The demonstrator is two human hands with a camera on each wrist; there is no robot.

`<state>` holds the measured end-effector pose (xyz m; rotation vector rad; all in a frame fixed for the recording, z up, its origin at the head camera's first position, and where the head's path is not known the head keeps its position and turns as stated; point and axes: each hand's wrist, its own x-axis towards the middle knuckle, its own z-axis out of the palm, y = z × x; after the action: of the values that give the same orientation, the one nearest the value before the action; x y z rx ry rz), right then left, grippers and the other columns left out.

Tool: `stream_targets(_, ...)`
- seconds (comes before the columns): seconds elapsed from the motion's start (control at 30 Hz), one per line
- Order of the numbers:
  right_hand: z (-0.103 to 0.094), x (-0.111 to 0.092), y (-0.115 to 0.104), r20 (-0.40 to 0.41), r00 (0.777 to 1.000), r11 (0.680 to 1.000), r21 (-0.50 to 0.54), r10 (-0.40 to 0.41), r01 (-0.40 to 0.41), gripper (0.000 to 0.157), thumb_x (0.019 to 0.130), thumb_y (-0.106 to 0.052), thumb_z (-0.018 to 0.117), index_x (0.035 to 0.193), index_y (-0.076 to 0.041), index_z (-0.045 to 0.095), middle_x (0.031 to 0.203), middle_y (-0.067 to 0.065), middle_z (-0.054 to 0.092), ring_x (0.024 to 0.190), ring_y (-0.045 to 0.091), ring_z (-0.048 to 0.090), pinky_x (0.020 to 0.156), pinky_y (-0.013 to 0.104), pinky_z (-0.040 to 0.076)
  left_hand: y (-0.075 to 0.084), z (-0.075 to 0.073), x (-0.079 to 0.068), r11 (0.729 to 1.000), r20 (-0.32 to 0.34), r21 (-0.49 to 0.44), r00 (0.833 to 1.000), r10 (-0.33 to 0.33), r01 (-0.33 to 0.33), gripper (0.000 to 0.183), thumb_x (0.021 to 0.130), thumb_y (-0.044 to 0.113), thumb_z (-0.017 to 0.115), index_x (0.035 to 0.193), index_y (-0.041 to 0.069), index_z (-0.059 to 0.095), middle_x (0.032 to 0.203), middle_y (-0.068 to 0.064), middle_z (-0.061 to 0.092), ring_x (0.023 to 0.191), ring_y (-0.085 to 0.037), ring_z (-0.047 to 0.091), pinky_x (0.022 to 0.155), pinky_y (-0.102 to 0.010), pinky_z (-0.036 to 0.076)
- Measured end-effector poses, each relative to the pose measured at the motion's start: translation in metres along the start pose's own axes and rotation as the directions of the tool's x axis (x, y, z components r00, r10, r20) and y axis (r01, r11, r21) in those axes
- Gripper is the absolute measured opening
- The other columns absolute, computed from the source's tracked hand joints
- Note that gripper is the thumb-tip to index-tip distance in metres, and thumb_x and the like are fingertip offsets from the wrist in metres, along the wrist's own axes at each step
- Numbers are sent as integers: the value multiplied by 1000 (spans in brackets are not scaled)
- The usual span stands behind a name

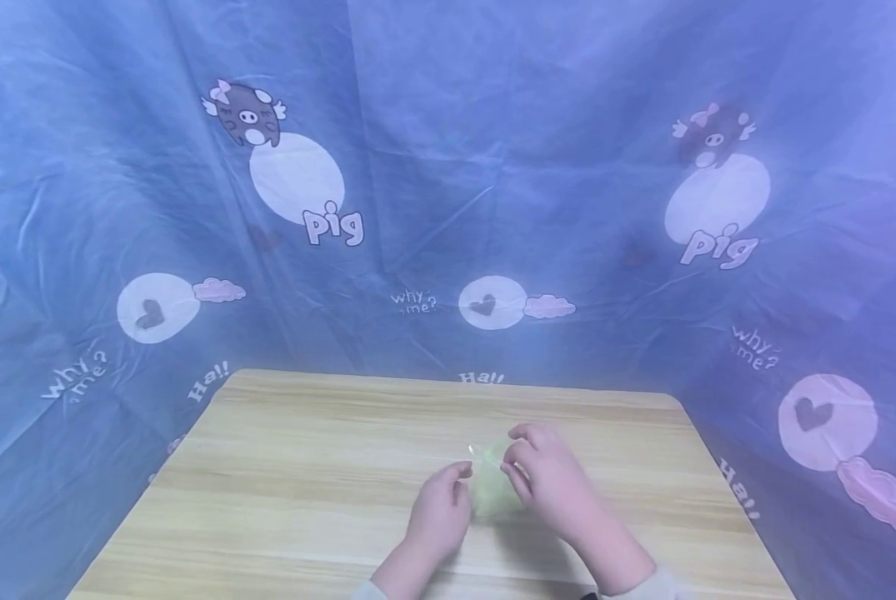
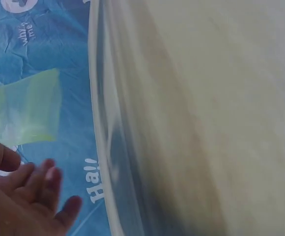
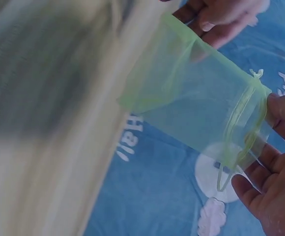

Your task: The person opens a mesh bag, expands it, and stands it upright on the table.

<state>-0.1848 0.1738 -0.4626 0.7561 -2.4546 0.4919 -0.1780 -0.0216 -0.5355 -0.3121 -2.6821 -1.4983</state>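
Note:
A sheer light-green drawstring pouch [image 1: 493, 496] is held up over the wooden table, between both hands in the head view. My right hand [image 1: 556, 479] pinches it at its drawstring end, where thin green cords [image 3: 236, 110] hang in a loop. Close to the opposite edge of the pouch is my left hand [image 1: 440, 510], its fingers relaxed. In the left wrist view the fingers of that left hand [image 2: 34, 191] spread loosely just beside the mesh. The right wrist view shows a left fingertip through the fabric. The pouch looks flat and see-through.
The light wood-grain table [image 1: 305, 467] spreads beneath the hands, with a rounded far edge. Blue printed cloth [image 1: 432, 167] with pigs, hearts and lettering hangs behind the table and on both sides.

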Motion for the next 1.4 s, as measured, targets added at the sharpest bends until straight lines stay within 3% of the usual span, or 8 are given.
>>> stream_targets(0.13, 14, -7, 0, -2, 1000, 999, -30, -14, 14, 14, 85, -11, 85, 87, -13, 71, 116, 15, 70, 108, 37, 66, 97, 56, 56, 0, 0, 1, 999, 129, -25, 991, -34, 38, 55, 97, 3, 62, 151, -1, 51, 150, -18, 58, 135, -42, 56, 113, -63, 42)
stream_targets(0.27, 21, -13, -3, 13, 1000, 999, -31, 11, -11, 14, 86, -12, 85, 88, -12, 71, 117, 14, 70, 109, 36, 66, 97, 56, 56, -2, 2, 3, 999, 182, 40, 983, -13, 6, 60, 96, 7, 67, 151, -5, 49, 153, -23, 53, 141, -45, 50, 116, -64, 38)
stream_targets(0.4, 27, -16, -7, 35, 999, 998, -44, 41, -39, 12, 86, -13, 84, 87, -12, 72, 118, 13, 70, 108, 33, 66, 97, 53, 57, -4, 5, 4, 996, 146, 84, 989, 3, -16, 48, 101, 14, 66, 144, -6, 56, 149, -23, 58, 138, -44, 54, 114, -61, 42)
stream_targets(0.63, 34, -20, -10, 61, 996, 997, -54, 63, -60, 11, 88, -16, 84, 87, -14, 73, 120, 12, 69, 110, 31, 65, 96, 53, 57, -3, 4, 7, 999, 104, 43, 995, 9, -14, 36, 102, 12, 66, 135, 0, 66, 141, -20, 65, 132, -42, 60, 108, -59, 49)
stream_targets(1.0, 36, -19, -10, 81, 991, 994, -35, 104, -101, 25, 78, -24, 92, 90, -13, 73, 121, 10, 68, 113, 31, 64, 98, 52, 55, -7, 2, 9, 999, 112, -9, 993, -38, 40, 51, 88, -6, 61, 139, -1, 62, 139, -19, 65, 124, -42, 64, 102, -62, 53)
stream_targets(1.4, 41, -9, -5, 88, 980, 984, -30, 180, -178, 25, 80, -26, 91, 90, -11, 73, 122, 12, 68, 114, 33, 64, 102, 53, 53, -18, -8, 23, 1000, 139, -3, 990, -22, 22, 50, 89, -5, 64, 139, 2, 63, 138, -14, 67, 125, -39, 64, 104, -59, 53)
